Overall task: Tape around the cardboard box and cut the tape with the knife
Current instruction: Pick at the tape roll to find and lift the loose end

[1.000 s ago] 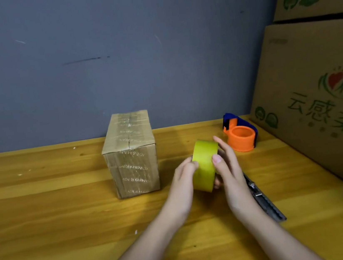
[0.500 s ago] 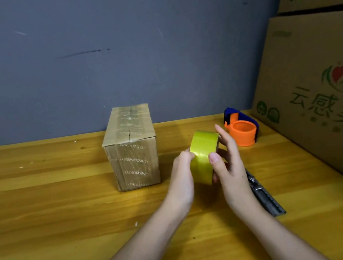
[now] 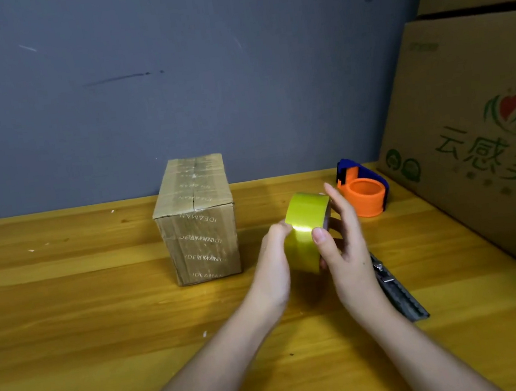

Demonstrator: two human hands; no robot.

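Two hands (image 3: 274, 265) grip glossy round tape roll (image 3: 305, 231)

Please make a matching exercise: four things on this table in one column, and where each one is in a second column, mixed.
1. tape roll
2. small cardboard box
3. orange dispenser
4. knife

a. partly hidden under the right wrist
b. standing on the table, left of both hands
c. beside the big cartons
d. held between both hands

Pairs: 1-d, 2-b, 3-c, 4-a
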